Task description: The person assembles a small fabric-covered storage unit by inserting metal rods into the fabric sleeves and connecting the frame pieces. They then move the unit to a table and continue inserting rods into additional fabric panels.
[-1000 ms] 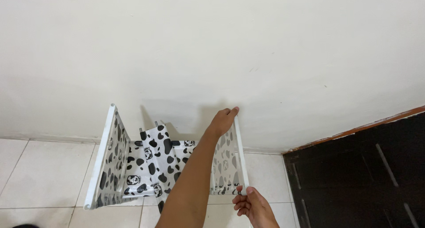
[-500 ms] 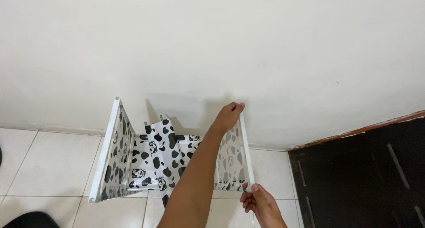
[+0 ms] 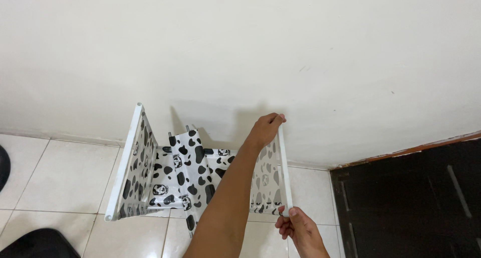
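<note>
A small rack with white tubes and black-and-white cow-print fabric panels (image 3: 178, 178) stands on the tiled floor against the wall. My left hand (image 3: 265, 129) reaches across and grips the far end of its right top white tube (image 3: 283, 163). My right hand (image 3: 298, 230) pinches the near end of the same tube. The left side panel (image 3: 131, 165) stands upright, and loose cow-print fabric sags in the middle.
A cream wall (image 3: 240, 52) rises right behind the rack. White floor tiles (image 3: 55, 173) lie to the left, a dark wooden surface (image 3: 411, 198) to the right. A dark object (image 3: 35, 243) sits at the bottom left corner.
The view has shifted slightly, so the rack sits a little further right and lower. Both hands keep their hold on the right tube.
</note>
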